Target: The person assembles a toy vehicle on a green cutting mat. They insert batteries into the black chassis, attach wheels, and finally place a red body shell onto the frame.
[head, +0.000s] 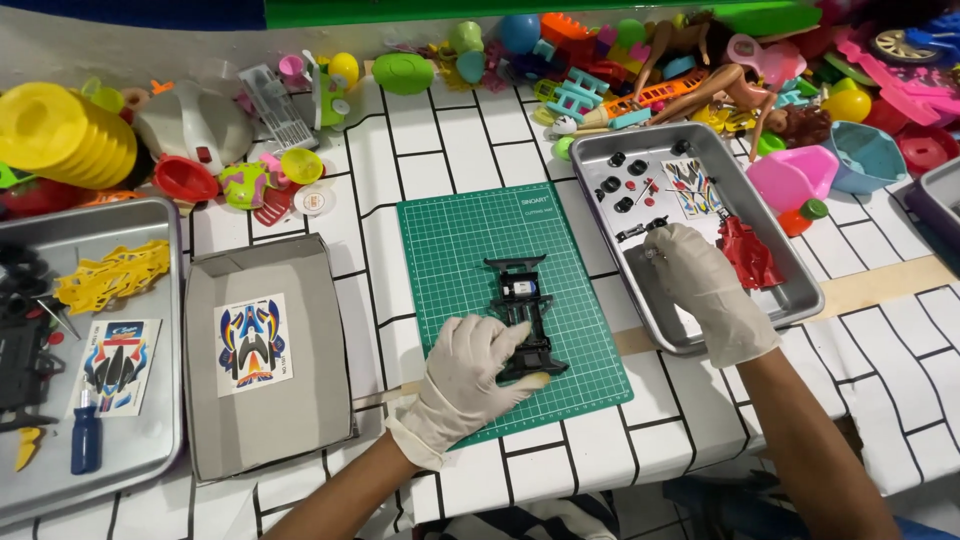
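Forearms: both bare arms rise from the bottom edge, each ending in a thin, wrinkled pale glove.
Left hand [470, 375]: fingers curl loosely over the near end of the black chassis [522, 315], thumb tip pressing its lower right corner; a light hold, not a closed fist.
Black chassis: angular hard plastic frame, lying flat and lengthwise on the cutting mat [450, 240], a small pale block seated in its middle.
Cutting mat: green, matte, fine white grid; its far half and left strip lie bare, its near corner close to the table edge.
Right hand [700, 280]: rests inside the right tray [790, 300], fingertips pinched on a small metal part too tiny to identify.
Right tray: dull brushed steel with rolled rim; black wheels [622, 185], a sticker sheet [695, 190] and a glossy red car body [748, 255] sit in it, the red body just beside the hand.
Grey box lid [300, 390]: shallow cardboard, left of the mat, holding a colourful decal card [253, 343].
Left tray [150, 440]: steel, holding yellow plastic parts [110, 275], another decal sheet and a blue-handled screwdriver [85, 435].
Tabletop [470, 140]: white cloth with black brick lines; narrow open lanes run between mat, trays and lid.
Far edge: crowded with bright moulded plastic toys [640, 60], leaving little room there.
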